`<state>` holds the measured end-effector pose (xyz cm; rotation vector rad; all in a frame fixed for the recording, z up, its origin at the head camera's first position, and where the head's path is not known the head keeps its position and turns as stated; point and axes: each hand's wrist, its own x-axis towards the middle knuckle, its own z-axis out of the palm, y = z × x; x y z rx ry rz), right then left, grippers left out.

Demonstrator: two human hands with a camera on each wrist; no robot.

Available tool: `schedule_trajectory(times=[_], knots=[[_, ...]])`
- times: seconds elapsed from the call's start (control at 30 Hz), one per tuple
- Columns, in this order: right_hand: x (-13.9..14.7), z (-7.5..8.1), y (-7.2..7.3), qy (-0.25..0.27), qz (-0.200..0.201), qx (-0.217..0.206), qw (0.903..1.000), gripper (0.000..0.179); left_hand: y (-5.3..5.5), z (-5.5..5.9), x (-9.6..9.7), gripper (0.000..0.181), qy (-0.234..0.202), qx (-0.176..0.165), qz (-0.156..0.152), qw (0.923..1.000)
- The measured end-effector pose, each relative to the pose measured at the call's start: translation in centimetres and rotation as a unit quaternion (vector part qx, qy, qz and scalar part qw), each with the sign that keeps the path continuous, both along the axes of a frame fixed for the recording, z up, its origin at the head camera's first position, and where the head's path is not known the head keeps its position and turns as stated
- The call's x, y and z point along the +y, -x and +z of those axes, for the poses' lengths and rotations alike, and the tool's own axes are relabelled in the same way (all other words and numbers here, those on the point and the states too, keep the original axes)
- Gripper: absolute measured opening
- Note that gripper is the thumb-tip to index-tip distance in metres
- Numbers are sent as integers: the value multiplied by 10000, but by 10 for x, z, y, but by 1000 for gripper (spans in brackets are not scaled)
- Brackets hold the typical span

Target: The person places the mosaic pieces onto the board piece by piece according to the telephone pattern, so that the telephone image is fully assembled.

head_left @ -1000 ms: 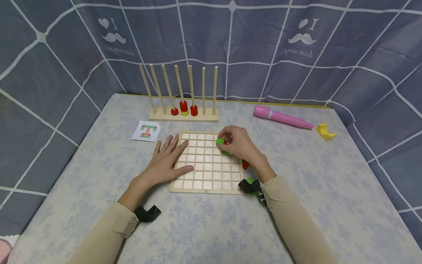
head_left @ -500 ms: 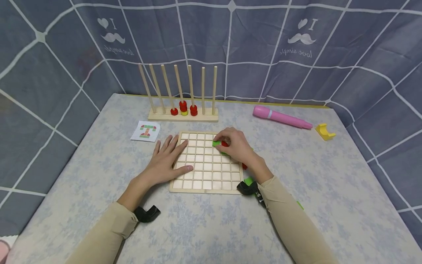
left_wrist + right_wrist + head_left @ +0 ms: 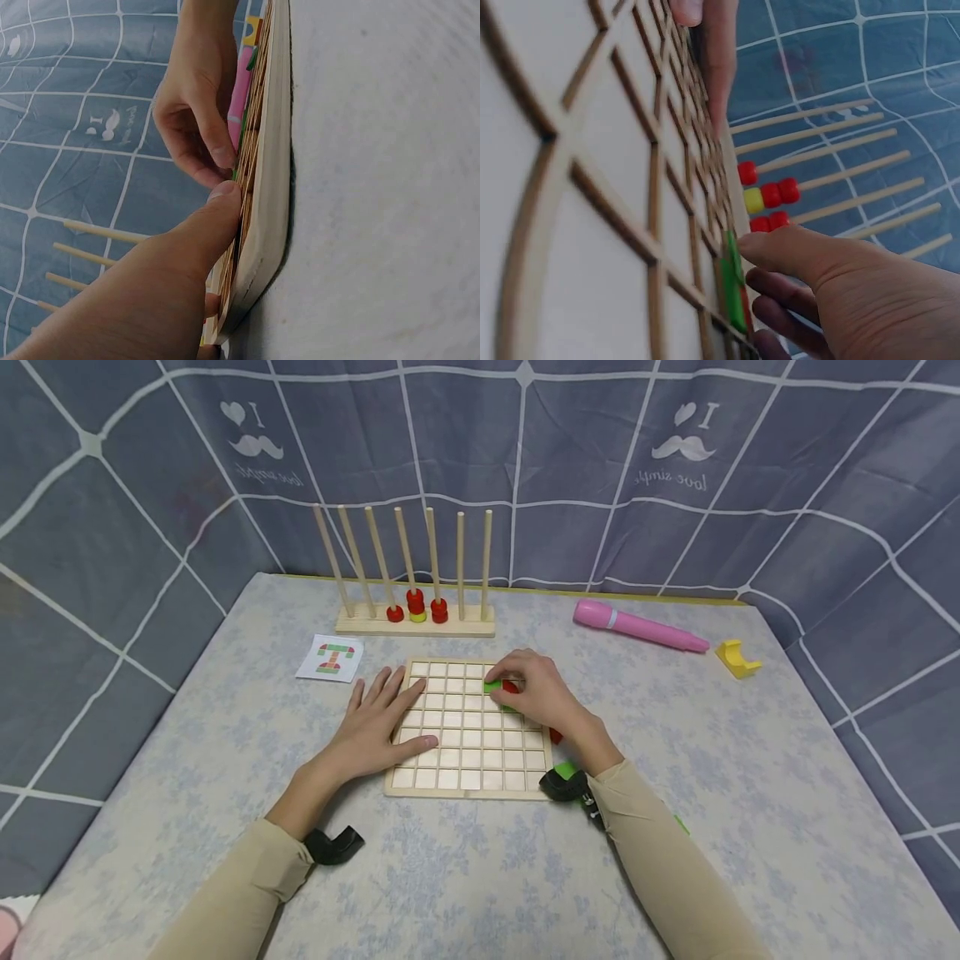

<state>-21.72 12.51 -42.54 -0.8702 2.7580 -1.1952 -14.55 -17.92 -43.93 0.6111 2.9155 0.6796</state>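
Observation:
A wooden grid board (image 3: 457,760) with white squares lies on the table. My left hand (image 3: 378,722) rests spread over its left edge, holding nothing. At the board's upper right, my right hand (image 3: 536,687) pinches a green tile (image 3: 492,686) between thumb and fingers, down at the grid. A red tile (image 3: 511,687) and another green tile (image 3: 510,710) show close beside it, partly hidden by the hand. In the right wrist view, green tiles (image 3: 731,289) sit in the grid near the thumb tip.
Behind the board stands a peg rack (image 3: 416,627) with red and yellow beads. A pattern card (image 3: 331,658) lies at left, a pink pen-shaped thing (image 3: 641,627) and a yellow stand (image 3: 737,660) at right. Red (image 3: 556,737) and green pieces (image 3: 565,770) lie beside the board, partly under my right arm.
My right hand has shifted slightly left and lowered the green tile from a tilted pose flat onto the grid. In the last half second it has barely moved. The left hand has stayed in place.

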Motion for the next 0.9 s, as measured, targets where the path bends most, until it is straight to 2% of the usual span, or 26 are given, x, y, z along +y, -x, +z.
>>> schedule_trajectory(times=[0.2, 0.33, 0.5, 0.73, 0.9], knots=[[21, 17, -4, 294, -94, -320, 9990, 19, 1, -1, -1, 96, -11, 77, -57, 10000], [46, 21, -10, 168, -407, -497, 9978, 22, 1, -1, -2, 97, -40, 107, -106, 9999], [71, 18, -17, -226, -768, -859, 9931, 25, 4, 2, -7, 97, -34, 11, -265, 9996], [86, 13, -12, -479, -745, -649, 9939, 26, 6, 2, -19, 95, -51, 121, -414, 9991], [96, 9, -11, -496, -629, -717, 9942, 26, 6, -2, -21, 94, -107, 221, -581, 9980]])
